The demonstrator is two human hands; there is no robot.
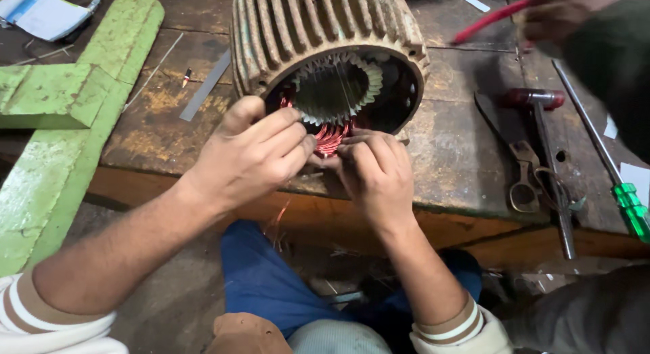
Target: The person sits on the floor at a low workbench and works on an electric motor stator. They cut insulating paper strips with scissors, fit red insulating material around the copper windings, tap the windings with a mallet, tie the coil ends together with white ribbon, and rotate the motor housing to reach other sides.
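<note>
A ribbed, rusty motor housing (298,22) lies on its side on a worn wooden bench (453,158), its open end toward me. Inside it are white insulation paper and red copper windings (330,134). My left hand (250,154) and my right hand (376,171) meet at the lower rim of the opening. The fingertips of both pinch the copper winding at the bottom of the bore. My fingers hide the exact grip.
Another person's hand (558,12) at the top right holds a red tool. Scissors (525,185), a hammer (542,100) and a green-handled screwdriver (633,208) lie on the right. A metal strip (205,86) and a green painted frame (61,97) are on the left.
</note>
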